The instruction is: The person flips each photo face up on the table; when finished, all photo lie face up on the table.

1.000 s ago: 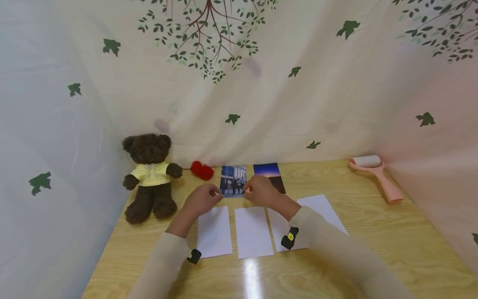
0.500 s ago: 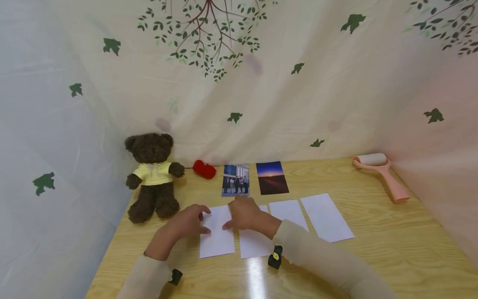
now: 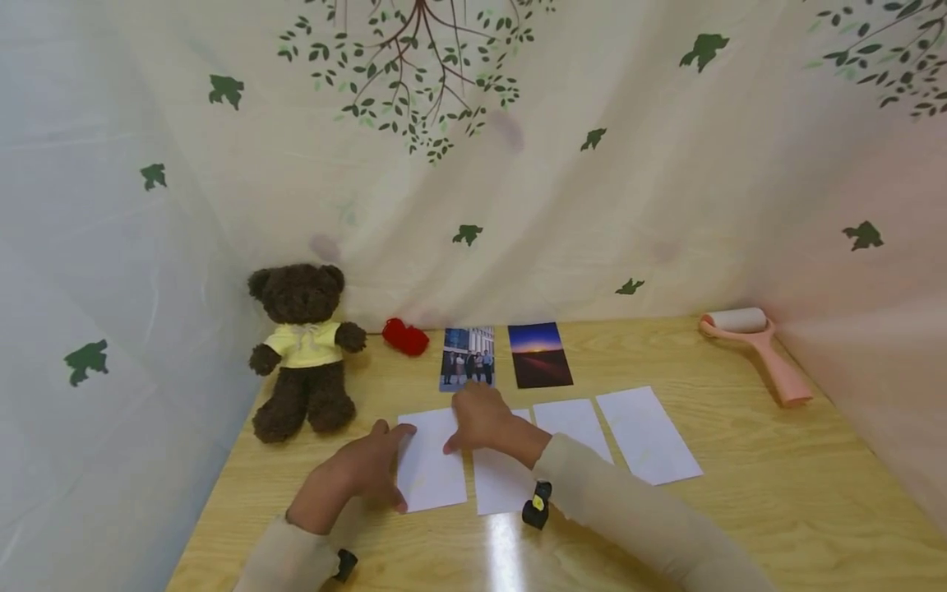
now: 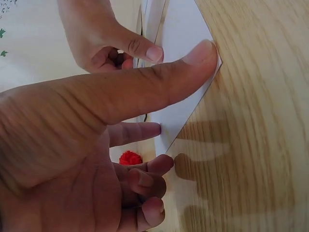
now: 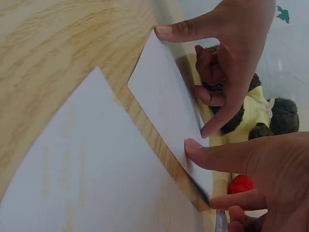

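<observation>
A white photo card [image 3: 432,460] with faint yellowish print lies leftmost in a row on the table. My left hand [image 3: 362,469] spans its left edge, thumb at the near corner and index finger at the far side; the left wrist view shows these fingers nearly straight. At the far right corner, my right hand [image 3: 484,419] pinches the card between thumb and index finger. In the right wrist view, a dark gap shows under that edge. Beyond the hands lie a group photo [image 3: 468,353] and a sunset photo [image 3: 540,353], picture side up.
More white cards lie to the right, including one card [image 3: 649,436] set at a slant. A teddy bear [image 3: 299,353] sits at the left beside red yarn [image 3: 404,337]. A pink lint roller [image 3: 762,353] lies at the far right. Printed cloth [image 3: 547,230] hangs behind the table.
Both hands have come from the group photo, left lying beside the sunset photo, to the leftmost white card. In the last half second my left thumb has moved to the card's near corner.
</observation>
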`<state>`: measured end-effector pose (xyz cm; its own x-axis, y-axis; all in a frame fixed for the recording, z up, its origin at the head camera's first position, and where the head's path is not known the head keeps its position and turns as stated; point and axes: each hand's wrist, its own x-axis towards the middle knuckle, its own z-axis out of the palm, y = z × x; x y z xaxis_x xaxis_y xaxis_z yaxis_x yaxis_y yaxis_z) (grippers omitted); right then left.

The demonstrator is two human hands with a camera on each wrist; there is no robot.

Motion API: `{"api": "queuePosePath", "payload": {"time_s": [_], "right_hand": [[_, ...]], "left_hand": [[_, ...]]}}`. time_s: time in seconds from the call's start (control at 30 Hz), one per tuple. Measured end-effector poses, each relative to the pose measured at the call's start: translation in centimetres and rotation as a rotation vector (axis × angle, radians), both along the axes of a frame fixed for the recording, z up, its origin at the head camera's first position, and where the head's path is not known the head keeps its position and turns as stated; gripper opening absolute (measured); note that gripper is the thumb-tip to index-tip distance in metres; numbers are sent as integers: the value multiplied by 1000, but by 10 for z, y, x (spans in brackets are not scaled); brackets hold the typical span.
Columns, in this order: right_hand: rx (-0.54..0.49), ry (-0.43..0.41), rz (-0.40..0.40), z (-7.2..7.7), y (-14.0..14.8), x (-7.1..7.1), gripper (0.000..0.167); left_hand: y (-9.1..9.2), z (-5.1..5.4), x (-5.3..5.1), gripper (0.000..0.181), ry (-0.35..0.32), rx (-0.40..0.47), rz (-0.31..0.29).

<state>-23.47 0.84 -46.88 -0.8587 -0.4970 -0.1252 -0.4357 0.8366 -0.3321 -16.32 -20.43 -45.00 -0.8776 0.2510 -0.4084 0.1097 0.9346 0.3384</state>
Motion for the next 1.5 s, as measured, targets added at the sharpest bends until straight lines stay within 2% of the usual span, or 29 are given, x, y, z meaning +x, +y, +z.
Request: {"api": "queuePosePath", "payload": {"time_s": [0.17,0.33,0.43,0.6,0.7,0.77,0.87,0.93,1.03,1.17,1.27,1.37,1.5], "right_hand": [[-40,-72,-17,0,0,-8,45],[-91,-171,-49,-5,-1,-16,55],[-226,-221,-55,-6,-1,-17,50],[-491,-295,-55,-5,1,-15,19],[-624,-346,-99,-5,2,-15,13],[-697,-364,-132,-5,2,-15,13],[-766,-354,-171,-4,3,-15,12],[-806,-353,-187,-1,2,-14,12],[-886,-403,-205,4,2,-13,10],[-1003,-516,-202,11,0,-11,11],[-1069,-553,-183,12,-1,-10,17],[-1107,-543,-171,11,-2,-7,15],[-1075,-471,-155,7,-1,-3,16]], "left_hand": [[5,1,-3,113,11,-35,-10],[7,2,-2,111,3,-44,-8],[9,3,-2,111,-9,-50,-5],[11,2,-5,107,-18,-43,-24],[16,0,-9,82,27,-1,-38],[21,-2,-10,67,80,49,-21],[30,-2,-11,65,178,124,28],[34,0,-11,64,226,165,66],[39,7,-10,55,266,198,110],[43,18,-7,31,239,255,162],[42,26,-5,35,228,280,181],[40,33,-2,46,250,281,202],[34,44,0,46,268,291,240]]}}
